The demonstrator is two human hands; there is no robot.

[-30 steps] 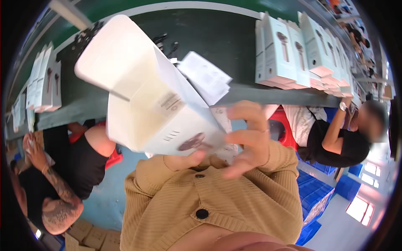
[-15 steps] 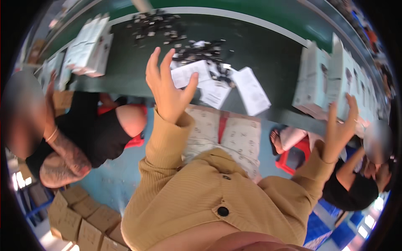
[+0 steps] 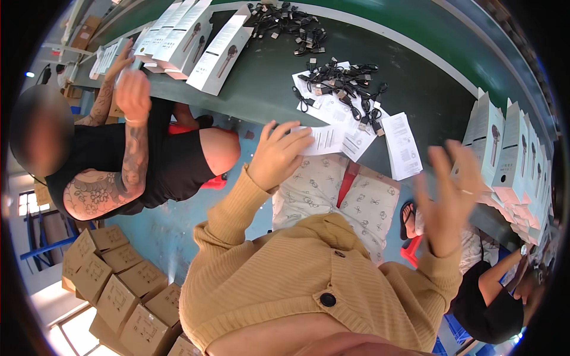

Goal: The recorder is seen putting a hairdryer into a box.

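Observation:
My left hand [image 3: 279, 155] is closed over the left edge of a white printed leaflet [image 3: 325, 142] at the near table edge, its thumb hidden. More printed sheets [image 3: 360, 142] lie just beyond, partly under a heap of short black USB cables [image 3: 341, 83]. My right hand [image 3: 448, 199] is raised near the table edge, fingers apart, smeared by motion and holding nothing visible. Close to its left lies a neat stack of folded leaflets [image 3: 402, 145], overhanging the edge slightly.
A second cable pile [image 3: 291, 26] lies farther back. White boxes stand at the left [image 3: 218, 53] and right [image 3: 496, 145] of the dark green table [image 3: 415, 77]. Co-workers sit on both sides; the left one's hand [image 3: 133, 95] is raised. Brown cartons [image 3: 119, 296] are stacked at lower left.
My left hand has come down from above the table onto the leaflet and closed on its edge. My right hand has moved leftward, away from the right boxes. The view has shifted.

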